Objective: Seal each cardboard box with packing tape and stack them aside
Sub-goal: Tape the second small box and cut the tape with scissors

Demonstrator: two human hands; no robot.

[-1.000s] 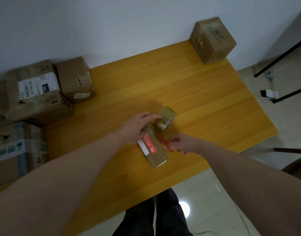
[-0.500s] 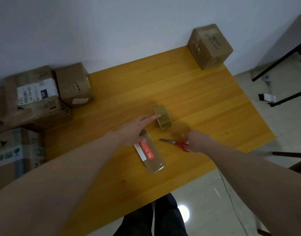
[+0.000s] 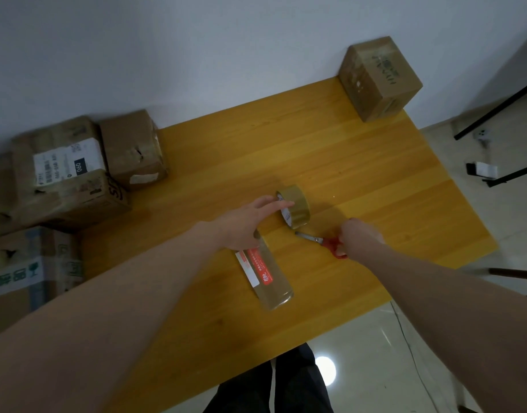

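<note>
The left hand (image 3: 247, 222) rested straight fingers on the upright tape roll (image 3: 295, 208); the right hand (image 3: 359, 236) gripped red-handled scissors (image 3: 322, 242) (blades on the desk (image 3: 375, 180)).

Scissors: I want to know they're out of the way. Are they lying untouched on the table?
No, the right hand grips the scissors by their red handles, blades pointing at the tape roll.

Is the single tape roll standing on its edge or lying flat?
On its edge: the tape roll shows its round face sideways, and the left hand touches it.
</note>
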